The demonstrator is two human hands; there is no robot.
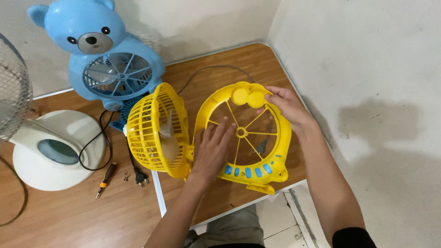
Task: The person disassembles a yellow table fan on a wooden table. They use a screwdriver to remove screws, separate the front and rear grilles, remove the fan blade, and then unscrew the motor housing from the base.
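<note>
A yellow fan's front cover (271, 151), a round spoked frame with blue buttons along its lower edge, stands tilted on the wooden table (220, 64). My left hand (212, 149) lies flat against its spokes, fingers spread. My right hand (285, 104) grips the cover's top rim beside two round yellow knobs. To the left stands the yellow grille body (154, 131) with its pale blade inside, touching the cover at the bottom.
A blue bear-shaped fan (108, 55) stands at the back left. A white fan base (50, 151) and a metal grille (11, 87) are at far left. A small screwdriver (105, 179), loose screws and a black plug (139, 178) lie near the front. White walls close in behind and right.
</note>
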